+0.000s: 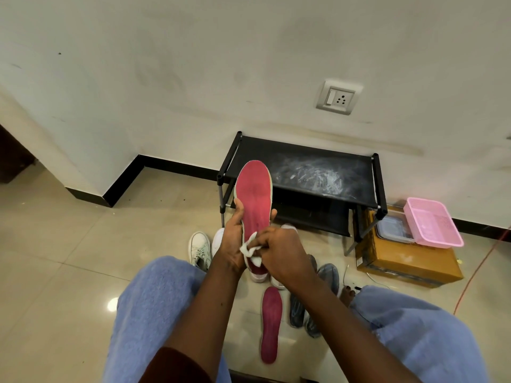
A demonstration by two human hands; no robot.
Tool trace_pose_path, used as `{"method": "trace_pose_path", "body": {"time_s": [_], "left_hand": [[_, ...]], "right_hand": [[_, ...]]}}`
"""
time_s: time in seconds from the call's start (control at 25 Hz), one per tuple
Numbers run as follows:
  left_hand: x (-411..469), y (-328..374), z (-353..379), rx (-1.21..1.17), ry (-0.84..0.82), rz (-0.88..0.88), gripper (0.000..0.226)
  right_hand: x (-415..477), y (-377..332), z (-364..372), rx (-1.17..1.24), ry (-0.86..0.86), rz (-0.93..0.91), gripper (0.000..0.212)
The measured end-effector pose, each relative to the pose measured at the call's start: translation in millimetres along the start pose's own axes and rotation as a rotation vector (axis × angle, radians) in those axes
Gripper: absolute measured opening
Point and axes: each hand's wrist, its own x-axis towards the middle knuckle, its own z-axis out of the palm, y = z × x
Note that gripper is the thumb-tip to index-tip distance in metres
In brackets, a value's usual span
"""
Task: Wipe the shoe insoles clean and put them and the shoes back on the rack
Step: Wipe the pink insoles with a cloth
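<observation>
A white sneaker (199,250) stands on the tiled floor at the left, just beside the person's left knee; right of it the left hand (233,244) grips a red insole (254,194), thumb curled over its left edge and a fingertip showing round its right edge, so the fingers are clamped on the insole's lower half; the insole stands nearly upright, toe end far and high, red face toward the camera, heel end hidden behind the hands. A white wipe (250,251) is bunched against the insole's near end; the right hand (279,255) pinches it, fingers curled tight and pressing the wipe on the red face, touching the left hand. Below the hands a red-and-white shoe (257,272) sits on the floor, mostly covered; nearer lies a second insole (271,324), darker red, flat, apart from both hands; just right of it are grey shoes (326,275). Farther off, against the wall, stands the black rack (304,172), its top shelf smeared with white dust; right of it a cardboard box (401,261) carries a clear container (392,229) and a tilted pink basket (431,222).
</observation>
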Motion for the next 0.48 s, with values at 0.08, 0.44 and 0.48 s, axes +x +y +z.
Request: {"method": "trace_pose_path", "body": {"time_s": [0.08, 0.44, 0.48], "left_hand": [[-1.3, -2.0, 1.3, 0.028, -0.036, -0.005, 0.062], [-1.4, -9.0, 1.0, -0.04, -0.072, -0.005, 0.066], [-0.2, -8.7, -1.1, -0.05, -0.057, -0.01, 0.066]], "right_hand": [[6.3, -1.1, -2.3, -0.035, 0.115, 0.01, 0.024], [35.8, 7.4, -9.0, -0.058, 0.22, 0.054, 0.024], [30.5, 6.9, -8.6, -0.055, 0.156, 0.037, 0.025]]}}
